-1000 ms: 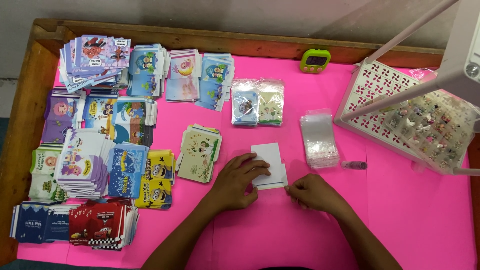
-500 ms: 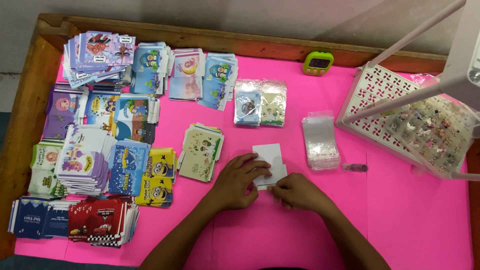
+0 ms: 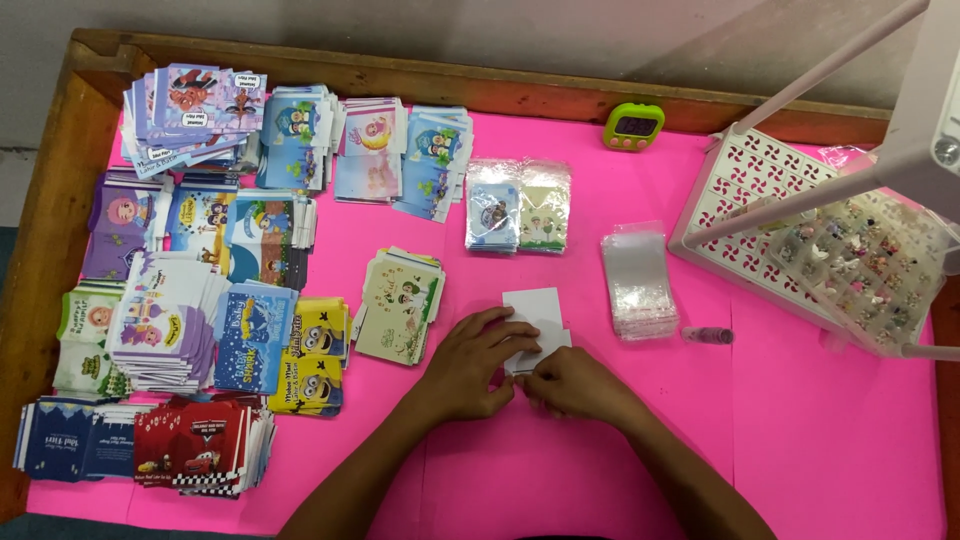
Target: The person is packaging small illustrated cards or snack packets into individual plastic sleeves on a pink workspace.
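Both hands meet low on the pink table cover (image 3: 820, 440), a smooth, matte sheet. The left hand (image 3: 470, 365) lies palm down with its fingers (image 3: 515, 330) spread narrowly and pressed flat onto a white card (image 3: 535, 308), a plain rectangular piece with crisp edges. The right hand (image 3: 575, 385) is curled beside it, fingertips bunched together and pinching the card's near edge where the two hands touch; the exact grip under the knuckles is hidden.

Just left of the left fingers sits a pale green stack of illustrated cards (image 3: 398, 305), slightly fanned. Right of the right fingers, well apart, lies a small purple cylinder (image 3: 707, 335), and just beyond it a glossy, crinkled pile of clear plastic sleeves (image 3: 638, 285).

Beyond the fingertips lie two sleeved card packs (image 3: 518, 205), shiny under their wrap. Far to the left, many rectangular stacks of colourful printed cards (image 3: 200, 260) cover the surface. Far right, a white perforated plastic basket (image 3: 760, 210) stands beside a clear compartment box (image 3: 860, 270) of tiny pieces. Farthest off, a rounded green timer (image 3: 633, 126) rests near the wooden table rim (image 3: 400, 75).
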